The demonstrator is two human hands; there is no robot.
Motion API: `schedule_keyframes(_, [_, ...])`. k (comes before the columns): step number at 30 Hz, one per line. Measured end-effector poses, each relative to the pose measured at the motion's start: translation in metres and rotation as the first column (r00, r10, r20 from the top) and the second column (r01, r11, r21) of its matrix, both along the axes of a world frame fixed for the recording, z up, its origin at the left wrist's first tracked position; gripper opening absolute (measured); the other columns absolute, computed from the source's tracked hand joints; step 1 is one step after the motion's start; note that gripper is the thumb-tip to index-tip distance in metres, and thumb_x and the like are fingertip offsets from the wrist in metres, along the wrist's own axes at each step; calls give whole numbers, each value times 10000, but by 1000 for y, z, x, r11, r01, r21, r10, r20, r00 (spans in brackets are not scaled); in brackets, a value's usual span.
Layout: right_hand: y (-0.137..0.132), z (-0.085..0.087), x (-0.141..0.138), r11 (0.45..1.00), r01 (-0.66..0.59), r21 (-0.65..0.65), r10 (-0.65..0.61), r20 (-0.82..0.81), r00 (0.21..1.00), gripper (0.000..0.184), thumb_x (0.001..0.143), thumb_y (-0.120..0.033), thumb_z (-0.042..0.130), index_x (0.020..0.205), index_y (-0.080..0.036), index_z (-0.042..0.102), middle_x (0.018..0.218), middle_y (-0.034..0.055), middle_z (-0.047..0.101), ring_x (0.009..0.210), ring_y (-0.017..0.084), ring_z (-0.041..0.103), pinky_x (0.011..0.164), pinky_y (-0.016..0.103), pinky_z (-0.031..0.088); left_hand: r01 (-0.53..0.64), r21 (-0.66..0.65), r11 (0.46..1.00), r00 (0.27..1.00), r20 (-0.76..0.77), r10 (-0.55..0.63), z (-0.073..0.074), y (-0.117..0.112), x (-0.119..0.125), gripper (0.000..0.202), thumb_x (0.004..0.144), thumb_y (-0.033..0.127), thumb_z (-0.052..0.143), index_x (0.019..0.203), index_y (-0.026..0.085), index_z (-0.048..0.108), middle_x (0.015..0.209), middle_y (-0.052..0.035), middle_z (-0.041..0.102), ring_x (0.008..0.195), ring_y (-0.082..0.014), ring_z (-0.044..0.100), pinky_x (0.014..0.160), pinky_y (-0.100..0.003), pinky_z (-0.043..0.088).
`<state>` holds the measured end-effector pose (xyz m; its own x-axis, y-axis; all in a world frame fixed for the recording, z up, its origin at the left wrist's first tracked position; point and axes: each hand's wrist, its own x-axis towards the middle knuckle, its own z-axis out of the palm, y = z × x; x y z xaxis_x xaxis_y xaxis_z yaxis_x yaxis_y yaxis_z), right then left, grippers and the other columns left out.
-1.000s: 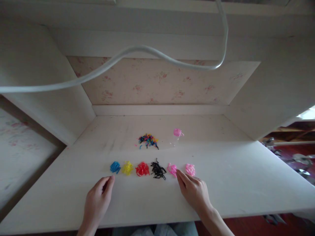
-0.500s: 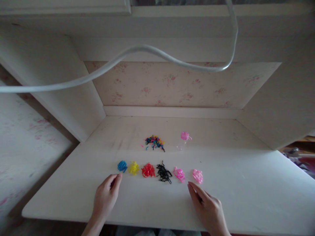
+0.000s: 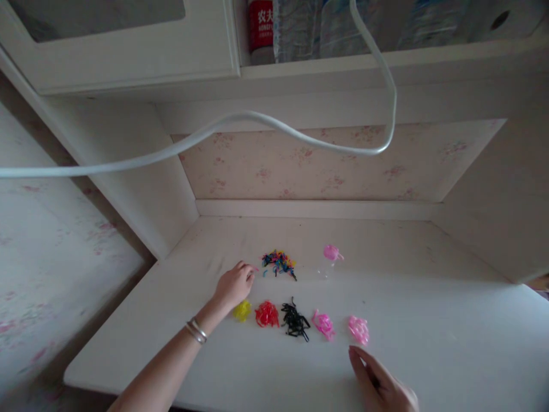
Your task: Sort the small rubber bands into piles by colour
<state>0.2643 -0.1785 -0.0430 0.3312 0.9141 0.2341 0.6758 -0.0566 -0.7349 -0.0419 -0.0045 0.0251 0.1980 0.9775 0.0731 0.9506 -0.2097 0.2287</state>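
Observation:
My left hand [image 3: 235, 282] is just left of the mixed pile of small coloured rubber bands [image 3: 278, 262]. Its fingers are curled together at a loose pink band [image 3: 256, 269]; whether they grip it is hard to see. Near the front, my right hand [image 3: 381, 380] has thumb and forefinger pressed together, nothing visible between them, below the light pink pile [image 3: 358, 329]. Sorted piles run in a row: yellow [image 3: 242, 311], red [image 3: 267, 314], black [image 3: 295, 320] and bright pink [image 3: 324, 325]. The blue pile is hidden behind my left arm.
A pink object [image 3: 331, 252] with something clear below it is at the back of the white desk [image 3: 429, 355]. A white cable [image 3: 257, 117] crosses overhead. Above, a shelf holds a red-labelled item [image 3: 261, 26] and clear plastic packs. Side panels flank the desk.
My left hand has reached forward and right, from below the blue pile to the mixed pile. My right hand stays near the light pink pile. The view has tilted up.

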Motion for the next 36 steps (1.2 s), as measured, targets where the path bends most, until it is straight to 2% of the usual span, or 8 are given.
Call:
schedule_keyframes(3, [-1, 4, -4, 999, 25, 44, -25, 5, 1000, 536, 788, -641, 471, 808, -183, 750, 486, -6, 579, 396, 72, 500, 457, 119, 417, -10, -18, 1000, 999, -47, 9, -8, 18, 4, 227, 896, 276, 451, 1043, 231, 618, 1111, -52, 578, 893, -146, 620, 762, -250, 434])
schedule_keyframes(6, [0, 6, -5, 998, 17, 55, -18, 15, 1000, 519, 810, -615, 466, 792, -180, 747, 487, -4, 574, 394, 72, 486, 453, 123, 409, -20, -35, 999, 996, -86, 17, -11, 26, 4, 237, 904, 277, 431, 1025, 218, 625, 1125, -60, 563, 871, -152, 624, 738, -256, 429])
schedule_keyframes(11, [2, 5, -4, 998, 18, 65, -18, -2, 1000, 479, 835, -565, 468, 799, -172, 738, 475, -14, 545, 396, 69, 470, 448, 126, 393, -7, -55, 998, 991, -131, 0, -14, 27, 1, 249, 917, 269, 394, 958, 211, 633, 1095, -50, 570, 869, -154, 622, 736, -261, 425])
schedule_keyframes(18, [1, 7, -6, 1000, -2, 29, 2, -20, 1000, 455, 853, -542, 457, 818, -183, 733, 473, -20, 526, 403, 73, 450, 440, 141, 375, -28, -63, 998, 986, -168, 17, -12, 23, 6, 280, 932, 253, 345, 995, 156, 600, 1100, -100, 549, 813, -151, 628, 700, -261, 429])
schedule_keyframes(22, [1, 8, -7, 1000, -3, 29, 3, -9, 1000, 449, 862, -533, 447, 823, -186, 730, 477, -20, 535, 404, 75, 457, 451, 148, 380, 24, -45, 999, 988, -154, -31, 0, 6, 21, 271, 939, 265, 333, 982, 179, 587, 1087, -74, 551, 824, -144, 620, 697, -253, 431])
schedule_keyframes(28, [1, 9, -7, 1000, -16, 25, 16, 6, 1000, 443, 870, -526, 437, 829, -193, 728, 489, -21, 556, 408, 74, 479, 441, 148, 372, 266, -46, 963, 963, -32, -268, 19, -47, 74, 284, 951, 313, 313, 956, 214, 579, 1027, -49, 569, 788, -131, 619, 664, -240, 442])
schedule_keyframes(33, [1, 8, -7, 999, -36, 32, 36, 8, 999, 419, 885, -493, 440, 850, -183, 721, 495, -15, 552, 423, 78, 479, 463, 152, 378, 432, -115, 895, 899, -28, -438, 13, -77, 122, 281, 941, 275, 311, 945, 213, 585, 995, -67, 564, 716, -129, 617, 613, -248, 468])
schedule_keyframes(36, [1, 9, -7, 999, -44, 32, 43, 15, 999, 397, 894, -466, 440, 859, -183, 717, 495, -19, 542, 428, 78, 475, 479, 154, 378, 445, -125, 887, 888, -70, -455, 5, -84, 141, 268, 922, 193, 314, 940, 185, 581, 976, -92, 555, 713, -150, 623, 595, -270, 480])
